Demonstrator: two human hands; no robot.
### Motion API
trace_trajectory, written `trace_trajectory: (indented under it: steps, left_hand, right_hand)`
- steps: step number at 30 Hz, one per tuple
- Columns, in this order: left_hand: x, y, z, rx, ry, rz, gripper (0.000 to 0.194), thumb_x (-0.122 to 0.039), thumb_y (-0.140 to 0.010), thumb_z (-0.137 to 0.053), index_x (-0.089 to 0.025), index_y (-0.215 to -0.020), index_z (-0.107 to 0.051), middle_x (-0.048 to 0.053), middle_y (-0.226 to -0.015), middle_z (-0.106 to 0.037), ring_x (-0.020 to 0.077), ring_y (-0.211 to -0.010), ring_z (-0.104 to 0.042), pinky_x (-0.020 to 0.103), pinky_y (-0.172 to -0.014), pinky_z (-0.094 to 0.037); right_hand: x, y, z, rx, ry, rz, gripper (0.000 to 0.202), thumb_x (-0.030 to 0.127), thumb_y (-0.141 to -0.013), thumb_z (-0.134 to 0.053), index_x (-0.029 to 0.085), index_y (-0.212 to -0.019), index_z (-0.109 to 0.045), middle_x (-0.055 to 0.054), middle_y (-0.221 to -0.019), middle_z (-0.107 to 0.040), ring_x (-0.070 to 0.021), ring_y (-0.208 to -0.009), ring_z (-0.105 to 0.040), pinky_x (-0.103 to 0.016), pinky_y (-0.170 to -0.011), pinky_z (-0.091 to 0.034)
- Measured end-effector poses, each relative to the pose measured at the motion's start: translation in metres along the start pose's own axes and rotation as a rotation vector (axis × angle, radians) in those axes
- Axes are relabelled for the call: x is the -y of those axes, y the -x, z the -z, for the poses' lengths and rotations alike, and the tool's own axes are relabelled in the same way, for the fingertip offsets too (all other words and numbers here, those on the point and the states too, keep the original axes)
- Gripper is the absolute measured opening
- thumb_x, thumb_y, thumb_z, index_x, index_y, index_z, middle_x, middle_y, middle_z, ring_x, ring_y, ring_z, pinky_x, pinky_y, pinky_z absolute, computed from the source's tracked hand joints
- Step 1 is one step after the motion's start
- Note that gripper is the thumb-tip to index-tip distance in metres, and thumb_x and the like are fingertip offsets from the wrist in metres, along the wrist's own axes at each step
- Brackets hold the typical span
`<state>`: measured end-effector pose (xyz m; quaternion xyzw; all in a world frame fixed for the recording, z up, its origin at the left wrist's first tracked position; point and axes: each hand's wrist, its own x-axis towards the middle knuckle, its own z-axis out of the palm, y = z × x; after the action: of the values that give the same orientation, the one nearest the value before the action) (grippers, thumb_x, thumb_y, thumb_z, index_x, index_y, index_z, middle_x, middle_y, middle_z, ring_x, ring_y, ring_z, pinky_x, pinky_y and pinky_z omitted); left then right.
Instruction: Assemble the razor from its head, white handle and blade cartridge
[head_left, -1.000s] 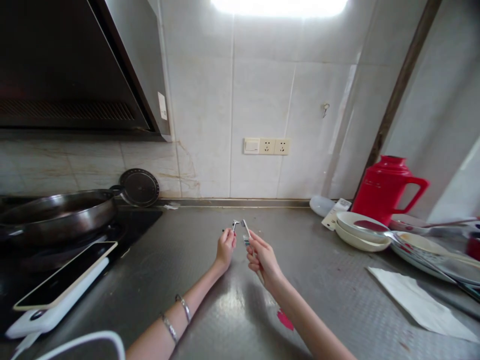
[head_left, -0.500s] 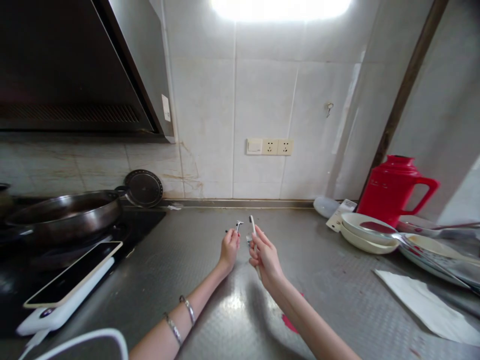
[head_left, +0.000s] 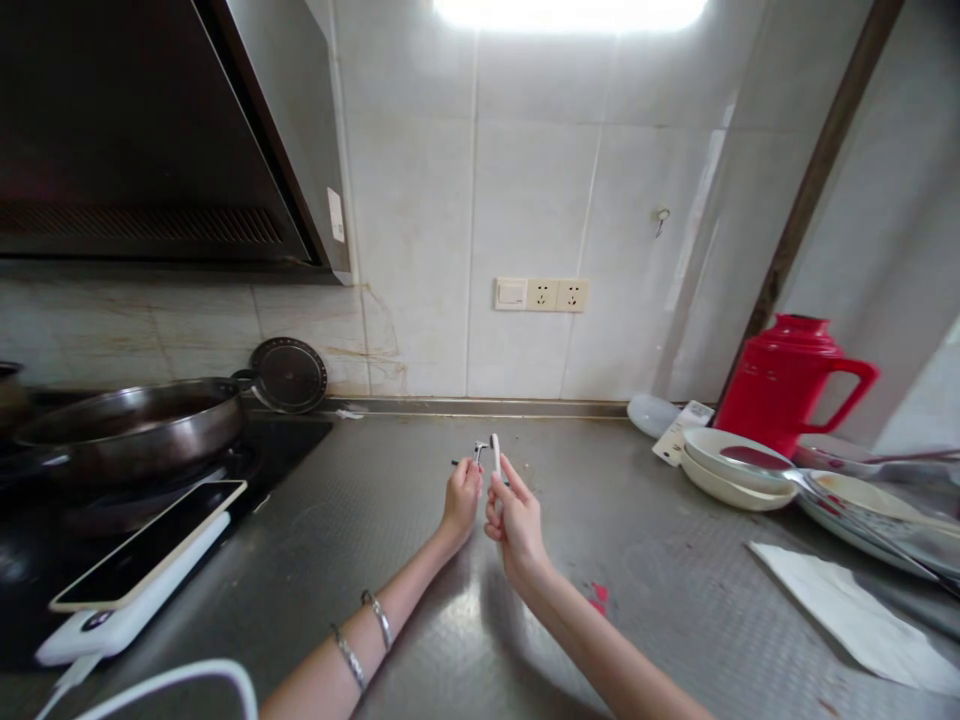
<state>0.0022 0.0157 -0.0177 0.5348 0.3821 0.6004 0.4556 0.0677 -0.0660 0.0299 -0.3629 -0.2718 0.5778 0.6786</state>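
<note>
The brush (head_left: 496,458) is thin and white, and points nearly straight up. The metal tool (head_left: 480,450) is small and shiny, its top right by the brush's head. Both are above the middle of the grey counter (head_left: 390,480), which runs between the stove (head_left: 289,440) and the bowls (head_left: 739,492). The left hand (head_left: 460,500) curls around the tool; the right hand (head_left: 519,520) pinches the brush.

The silvery piece (head_left: 478,450) is too small to identify, and the range hood (head_left: 142,130) is cut off at left.
</note>
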Motion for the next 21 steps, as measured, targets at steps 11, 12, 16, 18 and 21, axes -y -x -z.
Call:
trace_trajectory:
  steps: [11, 12, 16, 18, 21]
  left_hand:
    - [-0.006, -0.001, 0.003, 0.079, 0.043, 0.009, 0.034, -0.05, -0.078, -0.045, -0.017, -0.069, -0.048, -0.007, -0.045, -0.037, 0.0054, -0.035, -0.03, 0.018, -0.036, -0.021]
    - [-0.007, -0.001, 0.003, 0.08, 0.044, 0.004, 0.035, -0.051, -0.078, -0.044, -0.017, -0.071, -0.049, -0.007, -0.045, -0.038, 0.0053, -0.035, -0.031, 0.018, -0.035, -0.021]
    - [-0.013, -0.001, 0.004, 0.08, 0.124, 0.066, 0.039, -0.055, -0.077, -0.045, -0.016, -0.075, -0.051, -0.008, -0.047, -0.036, 0.0037, -0.032, -0.027, 0.017, -0.032, -0.016]
    - [-0.016, -0.002, 0.004, 0.111, 0.183, 0.131, 0.039, -0.056, -0.076, -0.045, -0.017, -0.079, -0.051, -0.009, -0.047, -0.034, 0.0029, -0.03, -0.024, 0.016, -0.031, -0.013]
    - [-0.017, -0.003, 0.005, 0.155, 0.258, 0.184, 0.037, -0.056, -0.075, -0.048, -0.019, -0.079, -0.047, -0.01, -0.046, -0.033, 0.0024, -0.028, -0.02, 0.015, -0.029, -0.011]
  right_hand:
    - [0.01, -0.019, 0.004, 0.072, 0.106, 0.202, 0.071, 0.044, -0.07, -0.061, 0.02, -0.133, -0.039, 0.008, -0.056, -0.04, -0.0023, -0.037, -0.026, -0.018, -0.036, -0.021]
    - [0.015, -0.03, 0.007, 0.064, 0.148, 0.279, 0.069, 0.044, -0.071, -0.06, 0.019, -0.132, -0.04, 0.008, -0.057, -0.041, -0.0027, -0.038, -0.028, -0.018, -0.037, -0.024]
    - [0.03, -0.075, 0.03, 0.043, 0.372, 0.496, 0.061, 0.044, -0.076, -0.053, 0.018, -0.13, -0.044, 0.004, -0.065, -0.05, -0.0057, -0.044, -0.041, -0.021, -0.045, -0.035]
    - [0.031, -0.093, 0.045, 0.064, 0.506, 0.585, 0.057, 0.043, -0.078, -0.05, 0.017, -0.127, -0.048, 0.001, -0.069, -0.055, -0.0076, -0.049, -0.044, -0.023, -0.051, -0.039]
    - [0.028, -0.111, 0.069, 0.075, 0.677, 0.663, 0.051, 0.04, -0.08, -0.047, 0.015, -0.123, -0.053, -0.003, -0.074, -0.06, -0.0097, -0.054, -0.045, -0.024, -0.057, -0.04]
